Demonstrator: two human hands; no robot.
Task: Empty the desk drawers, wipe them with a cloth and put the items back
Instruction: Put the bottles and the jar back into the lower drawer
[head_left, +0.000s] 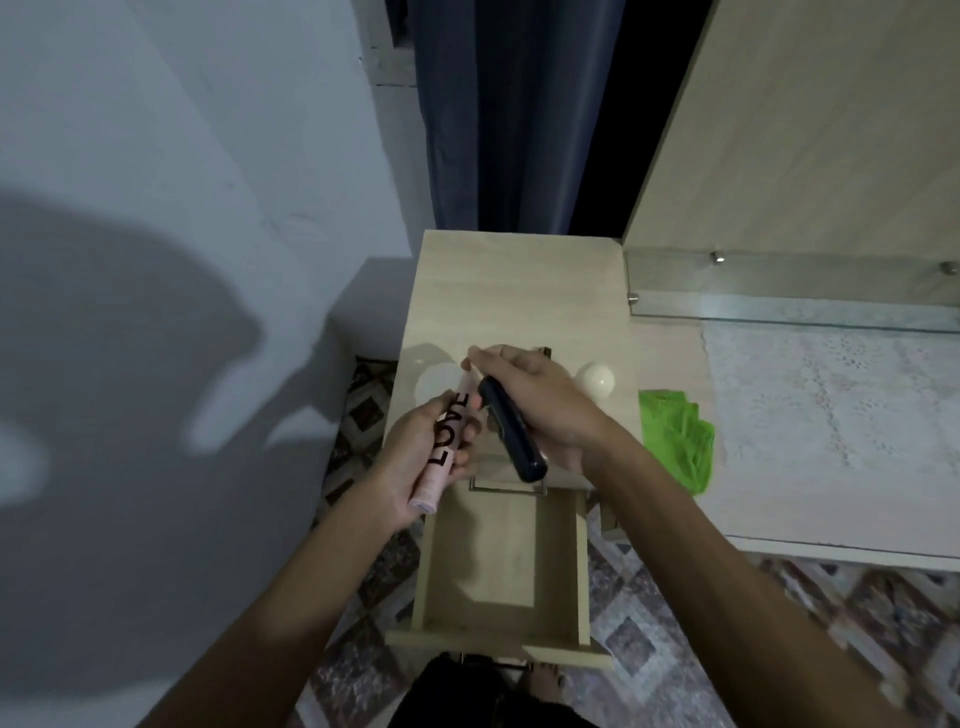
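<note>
A light wooden drawer (582, 571) stands pulled out below the desk top (519, 291), and its inside looks bare. My left hand (415, 457) grips a pink tube (441, 457) printed "LOVE" above the drawer's back left corner. My right hand (535, 400) holds a dark blue bottle (511, 434) slanted across the palm, and its fingertips touch the tube's upper end. A green cloth (675, 441) lies crumpled on the desk to the right of my right hand.
A white round jar (436, 387) and a cream ball-shaped object (595, 380) sit on the desk behind my hands. A white lace mat (831, 415) and a glass shelf (779, 306) lie to the right. A wall is at the left, patterned floor below.
</note>
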